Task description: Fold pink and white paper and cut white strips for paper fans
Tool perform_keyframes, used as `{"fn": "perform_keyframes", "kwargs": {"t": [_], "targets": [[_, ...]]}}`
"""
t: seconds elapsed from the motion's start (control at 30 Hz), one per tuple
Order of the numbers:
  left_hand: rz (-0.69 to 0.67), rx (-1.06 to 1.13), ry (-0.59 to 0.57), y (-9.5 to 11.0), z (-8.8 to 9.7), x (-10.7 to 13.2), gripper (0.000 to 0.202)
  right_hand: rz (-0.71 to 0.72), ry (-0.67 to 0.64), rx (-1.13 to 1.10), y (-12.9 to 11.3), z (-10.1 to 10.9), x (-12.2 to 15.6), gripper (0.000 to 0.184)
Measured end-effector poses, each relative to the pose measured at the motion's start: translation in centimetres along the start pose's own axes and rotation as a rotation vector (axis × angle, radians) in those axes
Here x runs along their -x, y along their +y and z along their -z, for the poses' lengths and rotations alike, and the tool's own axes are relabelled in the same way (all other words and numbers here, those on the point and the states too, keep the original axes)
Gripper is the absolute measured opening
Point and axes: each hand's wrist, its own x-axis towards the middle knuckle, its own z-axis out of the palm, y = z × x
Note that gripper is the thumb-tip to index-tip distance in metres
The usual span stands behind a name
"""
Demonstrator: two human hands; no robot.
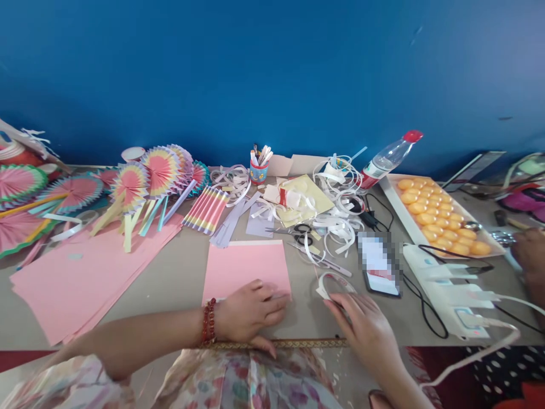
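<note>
My left hand (251, 312) lies flat over the near edge of a pink sheet of paper (247, 261), its fingers stretched to the right. A white strip runs along the far edge of that sheet. To the right, my right hand (368, 324) pinches a white, ring-shaped roll of tape (322, 288) between thumb and fingers, just above the table. Beyond the hands lie black-handled scissors (303, 229) and a slim pale cutter (336, 266). A pleated striped paper (206, 210) rests behind the pink sheet.
Folded paper fans (162, 170) and stacked pink sheets (97, 272) cover the left. Curled white strips (340, 221) sit mid-table. Rightward are a phone (381, 264), power strip (447, 289), tilted bottle (389, 159), tray of orange pieces (438, 216) and another person's hand (530, 255).
</note>
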Motion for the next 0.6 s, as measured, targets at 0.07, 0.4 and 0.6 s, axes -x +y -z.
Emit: {"fn": "perform_keyframes", "kwargs": {"t": [0.07, 0.4, 0.6], "targets": [[0.004, 0.003, 0.010, 0.0, 0.1, 0.1, 0.075, -0.010, 0.037, -0.065, 0.0, 0.4, -0.1, 0.012], [-0.016, -0.063, 0.053, 0.0, 0.0, -0.3, 0.073, -0.017, 0.248, -0.036, 0.9, 0.9, -4.8, 0.006], [0.014, -0.111, -0.037, 0.4, 1.6, -0.7, 0.061, -0.003, 0.224, 0.255, 3.9, -0.4, -10.5, 0.017]]}}
